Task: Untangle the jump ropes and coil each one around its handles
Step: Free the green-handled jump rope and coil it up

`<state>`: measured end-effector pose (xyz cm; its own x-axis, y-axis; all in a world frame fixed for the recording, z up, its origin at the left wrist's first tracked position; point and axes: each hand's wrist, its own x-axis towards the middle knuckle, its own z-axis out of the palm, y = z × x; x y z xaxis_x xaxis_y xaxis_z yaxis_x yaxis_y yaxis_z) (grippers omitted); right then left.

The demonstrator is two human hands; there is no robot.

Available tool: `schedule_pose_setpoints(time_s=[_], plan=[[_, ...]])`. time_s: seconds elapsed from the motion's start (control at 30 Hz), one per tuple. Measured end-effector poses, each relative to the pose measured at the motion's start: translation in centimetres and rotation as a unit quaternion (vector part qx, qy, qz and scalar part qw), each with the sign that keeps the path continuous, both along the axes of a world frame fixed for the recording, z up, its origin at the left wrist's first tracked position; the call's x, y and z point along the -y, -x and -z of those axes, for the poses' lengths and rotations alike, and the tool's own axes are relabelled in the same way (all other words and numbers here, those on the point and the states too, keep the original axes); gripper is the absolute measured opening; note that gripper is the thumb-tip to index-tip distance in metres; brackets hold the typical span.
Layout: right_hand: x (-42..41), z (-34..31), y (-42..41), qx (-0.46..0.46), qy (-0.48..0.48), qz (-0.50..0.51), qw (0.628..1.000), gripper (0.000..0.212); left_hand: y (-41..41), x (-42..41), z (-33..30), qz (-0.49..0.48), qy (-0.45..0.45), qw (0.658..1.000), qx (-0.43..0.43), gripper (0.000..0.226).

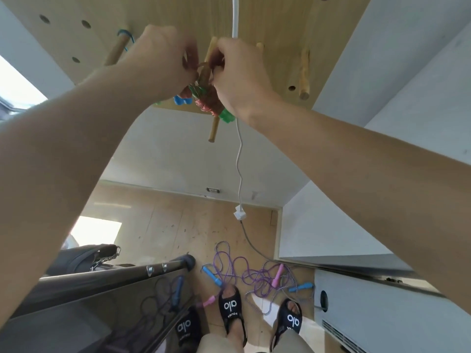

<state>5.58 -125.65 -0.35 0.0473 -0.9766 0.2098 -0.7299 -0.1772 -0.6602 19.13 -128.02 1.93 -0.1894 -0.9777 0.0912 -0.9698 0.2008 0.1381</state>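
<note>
**Both hands on a coiled rope at the pegboard; a tangle lies on the floor**

A pale wooden pegboard (275,26) with round holes fills the top of the view, smooth dowel pegs jutting out of it. A white cable (239,159) hangs down its front to a small white adapter (240,213), passing just beside the right wrist. One peg at the left (116,50) carries a loop of blue cord.

The left hand (163,62) and right hand (239,75) meet at the middle peg (213,128), fingers curled around a red-and-green coiled rope bundle (207,98) with translucent green plastic handle ends (a blue handle end (181,100) pokes out below the left hand). How the bundle sits on the peg is hidden by the fingers.

Down on the scuffed plywood floor (165,225), a loose tangle of purple ropes (244,273) with blue and pink handles sprawls just ahead of two black sandals (230,307). A dark metal-framed glass panel (107,278) at the left reflects part of it, and a dark bag (81,258) sits behind that.
</note>
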Motion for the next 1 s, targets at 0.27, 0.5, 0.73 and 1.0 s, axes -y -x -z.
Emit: schedule_pose_setpoints(time_s=[0.27,0.5,0.73,1.0], plan=[[3.1,-1.2,-0.2,-0.212,0.066,0.030,0.974,0.017,0.8,2.2,0.6,-0.016,-0.011,0.998,-0.057,0.011],[5.3,0.2,0.1,-0.214,0.084,0.049,0.972,0.015,1.2,3.4,0.9,0.004,-0.023,0.998,-0.050,0.023],[3.2,0.7,0.7,-0.155,0.120,-0.017,0.980,0.022,1.2,1.8,1.3,0.012,0.039,0.996,-0.075,0.026],[-3.7,2.7,2.7,-0.021,0.219,-0.048,0.974,0.022,3.8,-5.4,1.7,-0.005,0.171,0.977,-0.130,0.017]])
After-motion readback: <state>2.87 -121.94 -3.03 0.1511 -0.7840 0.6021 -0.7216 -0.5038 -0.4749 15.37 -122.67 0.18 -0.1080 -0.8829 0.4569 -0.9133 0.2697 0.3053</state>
